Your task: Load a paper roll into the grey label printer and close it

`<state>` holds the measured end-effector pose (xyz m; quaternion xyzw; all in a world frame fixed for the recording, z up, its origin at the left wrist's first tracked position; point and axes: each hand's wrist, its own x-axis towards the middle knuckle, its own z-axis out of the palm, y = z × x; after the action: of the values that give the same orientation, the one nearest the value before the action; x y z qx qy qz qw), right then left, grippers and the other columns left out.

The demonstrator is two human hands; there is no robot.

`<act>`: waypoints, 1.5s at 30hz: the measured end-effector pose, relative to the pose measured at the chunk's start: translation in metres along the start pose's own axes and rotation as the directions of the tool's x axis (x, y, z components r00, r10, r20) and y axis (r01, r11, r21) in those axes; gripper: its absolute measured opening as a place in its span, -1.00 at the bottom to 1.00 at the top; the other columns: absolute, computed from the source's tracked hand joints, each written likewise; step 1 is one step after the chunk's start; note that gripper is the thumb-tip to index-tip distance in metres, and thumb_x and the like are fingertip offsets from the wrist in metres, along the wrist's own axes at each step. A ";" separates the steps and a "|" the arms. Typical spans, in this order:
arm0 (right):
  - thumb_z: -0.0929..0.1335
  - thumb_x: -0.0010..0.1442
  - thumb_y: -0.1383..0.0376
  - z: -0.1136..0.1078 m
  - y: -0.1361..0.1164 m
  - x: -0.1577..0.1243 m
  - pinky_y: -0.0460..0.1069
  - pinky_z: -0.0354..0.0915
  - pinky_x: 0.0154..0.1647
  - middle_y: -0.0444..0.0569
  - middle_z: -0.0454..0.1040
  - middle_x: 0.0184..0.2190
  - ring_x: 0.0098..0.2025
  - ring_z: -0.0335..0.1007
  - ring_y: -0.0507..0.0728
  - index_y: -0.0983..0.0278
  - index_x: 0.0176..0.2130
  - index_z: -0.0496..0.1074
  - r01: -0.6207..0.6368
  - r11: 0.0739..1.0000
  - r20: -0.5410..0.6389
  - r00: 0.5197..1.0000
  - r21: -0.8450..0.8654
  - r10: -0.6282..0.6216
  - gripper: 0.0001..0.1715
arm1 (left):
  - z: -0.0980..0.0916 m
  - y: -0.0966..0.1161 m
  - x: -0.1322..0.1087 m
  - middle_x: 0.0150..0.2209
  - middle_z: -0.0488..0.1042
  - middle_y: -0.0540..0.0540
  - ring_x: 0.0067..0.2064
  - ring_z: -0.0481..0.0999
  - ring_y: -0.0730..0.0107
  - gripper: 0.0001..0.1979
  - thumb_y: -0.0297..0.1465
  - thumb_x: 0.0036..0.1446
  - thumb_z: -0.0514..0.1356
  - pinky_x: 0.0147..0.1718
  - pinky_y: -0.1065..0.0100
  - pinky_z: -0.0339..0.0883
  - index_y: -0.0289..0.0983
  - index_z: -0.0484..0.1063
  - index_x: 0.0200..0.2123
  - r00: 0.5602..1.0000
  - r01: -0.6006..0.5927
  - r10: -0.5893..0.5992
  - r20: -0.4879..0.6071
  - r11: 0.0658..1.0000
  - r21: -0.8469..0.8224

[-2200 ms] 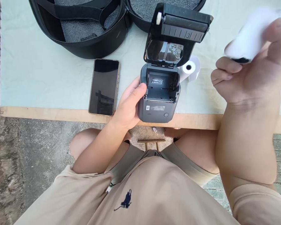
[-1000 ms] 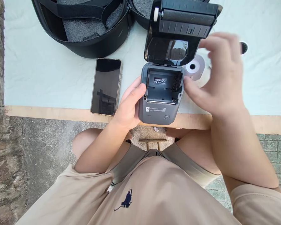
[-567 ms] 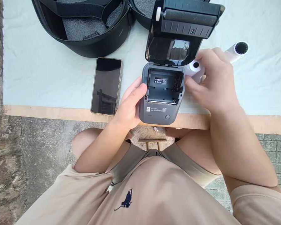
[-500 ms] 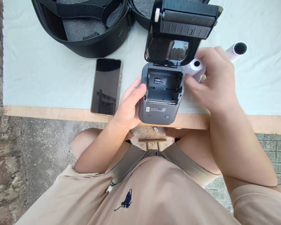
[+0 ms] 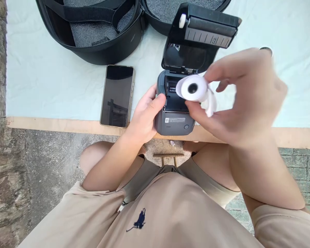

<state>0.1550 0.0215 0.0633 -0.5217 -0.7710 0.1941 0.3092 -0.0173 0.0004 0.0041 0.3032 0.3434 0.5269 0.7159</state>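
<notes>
A dark grey label printer (image 5: 176,126) is at the table's front edge, its black lid (image 5: 187,57) swung up and back. My left hand (image 5: 146,115) grips the printer's left side, thumb along the rim. Between the thumb and fingers of my right hand (image 5: 248,93) is a white paper roll (image 5: 195,88) with a black core hole. The roll hovers over the right part of the open compartment, partly covering it, and a loose strip of paper (image 5: 210,103) hangs from it. Motion blurs my right hand somewhat.
A phone (image 5: 117,96) with a dark screen lies left of the printer. Behind it stands an open black zip case (image 5: 113,48) with grey foam inside. Behind my right hand, the end of another roll (image 5: 266,50) peeks out. The wooden table edge (image 5: 54,124) runs along the front.
My right hand has lifted the paper roll from beside the printer and brought it left, over the open compartment. The printer has tilted slightly; my left hand still holds it.
</notes>
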 end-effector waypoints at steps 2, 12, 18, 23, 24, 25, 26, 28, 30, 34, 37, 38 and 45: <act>0.38 0.15 0.27 0.004 -0.006 0.000 0.07 0.31 -0.27 -0.11 0.45 -0.23 -0.24 0.41 0.12 0.11 -0.24 0.31 0.117 0.983 -0.031 0.992 -0.140 -0.123 -0.84 | 0.001 0.000 0.000 -0.05 0.58 -0.06 0.20 0.49 0.14 -0.73 -0.20 0.23 0.19 0.10 0.21 0.47 -0.19 0.45 -0.08 1.000 -0.012 0.012 0.006 1.000 0.008; 0.33 -0.01 0.38 0.010 0.000 0.002 0.09 0.30 -0.30 -0.14 0.55 -0.27 -0.23 0.48 0.21 0.13 -0.25 0.31 0.173 0.910 0.057 0.985 -0.376 -0.163 -0.73 | 0.002 0.001 -0.001 -0.07 0.58 -0.10 0.29 0.39 0.04 -0.68 -0.19 0.22 0.23 0.09 0.17 0.49 -0.20 0.44 -0.01 1.000 0.016 -0.016 -0.007 0.999 -0.045; 0.28 0.17 0.35 0.018 0.002 0.008 0.17 0.33 -0.17 -0.15 0.56 -0.36 -0.11 0.50 0.26 0.18 -0.35 0.41 0.155 0.946 0.073 0.987 -0.284 -0.140 -0.88 | 0.001 0.001 -0.001 0.00 0.56 -0.12 0.30 0.37 0.02 -0.68 -0.18 0.20 0.23 0.17 0.14 0.43 -0.21 0.46 -0.05 1.000 0.012 -0.012 -0.025 1.000 0.002; 0.27 0.26 0.27 0.018 0.004 0.008 0.18 0.31 -0.20 -0.09 0.57 -0.33 -0.17 0.46 0.25 0.19 -0.36 0.47 0.196 0.953 0.048 0.981 -0.230 -0.191 -0.79 | 0.002 0.001 0.000 -0.01 0.56 -0.13 0.29 0.38 0.04 -0.67 -0.19 0.20 0.22 0.13 0.16 0.46 -0.21 0.41 -0.03 1.000 0.025 -0.025 -0.009 1.000 -0.014; 0.27 0.27 0.25 0.018 0.004 0.008 0.18 0.31 -0.21 -0.08 0.57 -0.34 -0.18 0.45 0.24 0.18 -0.35 0.47 0.200 0.954 0.049 0.980 -0.225 -0.194 -0.78 | 0.002 0.002 0.000 -0.01 0.56 -0.14 0.28 0.39 0.05 -0.67 -0.20 0.20 0.21 0.12 0.17 0.46 -0.21 0.40 -0.02 1.000 0.025 -0.025 -0.001 0.999 -0.021; 0.28 0.28 0.25 0.018 0.004 0.007 0.17 0.31 -0.21 -0.09 0.56 -0.35 -0.18 0.45 0.23 0.16 -0.34 0.47 0.201 0.955 0.054 0.980 -0.216 -0.194 -0.80 | 0.002 0.002 0.000 -0.01 0.56 -0.14 0.28 0.40 0.06 -0.68 -0.20 0.21 0.20 0.12 0.17 0.45 -0.22 0.39 -0.02 1.000 0.023 -0.022 0.005 0.999 -0.026; 0.29 0.28 0.25 0.018 0.004 0.006 0.17 0.32 -0.20 -0.11 0.55 -0.37 -0.18 0.45 0.22 0.14 -0.33 0.47 0.199 0.958 0.059 0.980 -0.206 -0.191 -0.82 | 0.002 0.002 0.000 -0.01 0.56 -0.14 0.27 0.41 0.07 -0.68 -0.21 0.22 0.19 0.13 0.18 0.45 -0.22 0.39 -0.02 1.000 0.020 -0.020 0.008 0.999 -0.027; 0.31 0.26 0.26 0.018 0.004 0.005 0.17 0.34 -0.18 -0.13 0.53 -0.39 -0.18 0.47 0.21 0.12 -0.35 0.45 0.203 0.962 0.055 0.979 -0.185 -0.196 -0.85 | 0.003 0.002 0.000 -0.02 0.56 -0.13 0.25 0.43 0.10 -0.70 -0.21 0.22 0.19 0.13 0.19 0.44 -0.21 0.41 -0.04 1.000 0.013 -0.013 0.001 1.000 -0.014; 0.33 0.26 0.27 0.019 0.005 0.004 0.17 0.35 -0.19 -0.14 0.54 -0.39 -0.17 0.49 0.21 0.14 -0.37 0.45 0.218 0.962 0.044 0.976 -0.165 -0.214 -0.85 | 0.003 0.002 -0.001 -0.02 0.57 -0.12 0.23 0.45 0.12 -0.71 -0.19 0.21 0.20 0.12 0.21 0.44 -0.20 0.43 -0.07 1.000 0.010 -0.010 -0.011 1.000 0.013; 0.33 0.26 0.29 0.020 0.006 0.003 0.15 0.37 -0.21 -0.13 0.56 -0.38 -0.19 0.51 0.20 0.18 -0.38 0.46 0.306 0.946 0.009 0.952 -0.103 -0.307 -0.84 | 0.000 0.002 -0.001 -0.06 0.58 -0.08 0.16 0.51 0.17 -0.73 -0.18 0.23 0.18 0.07 0.24 0.46 -0.20 0.43 -0.09 1.000 0.019 -0.019 -0.004 1.000 0.004; 0.33 0.25 0.27 0.019 0.007 0.002 0.14 0.39 -0.20 -0.14 0.55 -0.39 -0.21 0.48 0.17 0.17 -0.37 0.47 0.375 0.925 0.009 0.927 -0.064 -0.376 -0.84 | -0.004 0.000 0.000 -0.08 0.57 -0.07 0.11 0.55 0.20 -0.71 -0.19 0.23 0.18 0.04 0.25 0.48 -0.19 0.40 -0.05 0.999 0.014 -0.010 0.053 0.997 -0.082; 0.33 0.25 0.27 0.019 0.008 0.002 0.13 0.39 -0.19 -0.15 0.55 -0.39 -0.21 0.48 0.16 0.17 -0.37 0.48 0.389 0.920 0.014 0.921 -0.051 -0.389 -0.84 | -0.005 0.000 0.000 -0.08 0.57 -0.07 0.10 0.56 0.20 -0.70 -0.19 0.22 0.19 0.02 0.24 0.49 -0.19 0.39 -0.04 0.997 0.011 -0.004 0.072 0.995 -0.102; 0.40 0.22 0.31 0.024 0.012 0.000 0.09 0.38 -0.14 -0.16 0.53 -0.37 -0.18 0.45 0.12 0.19 -0.31 0.47 0.488 0.871 -0.014 0.873 0.059 -0.488 -0.98 | -0.008 -0.002 0.001 -0.18 0.58 -0.08 0.02 0.59 0.17 -0.63 -0.18 0.15 0.27 -0.27 0.35 0.50 -0.19 0.37 -0.03 0.998 -0.011 0.014 0.059 0.999 -0.041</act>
<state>0.1473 0.0269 0.0384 -0.3005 -0.8717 0.1336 0.3634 -0.0225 0.0012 -0.0028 0.3064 0.3095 0.5289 0.7284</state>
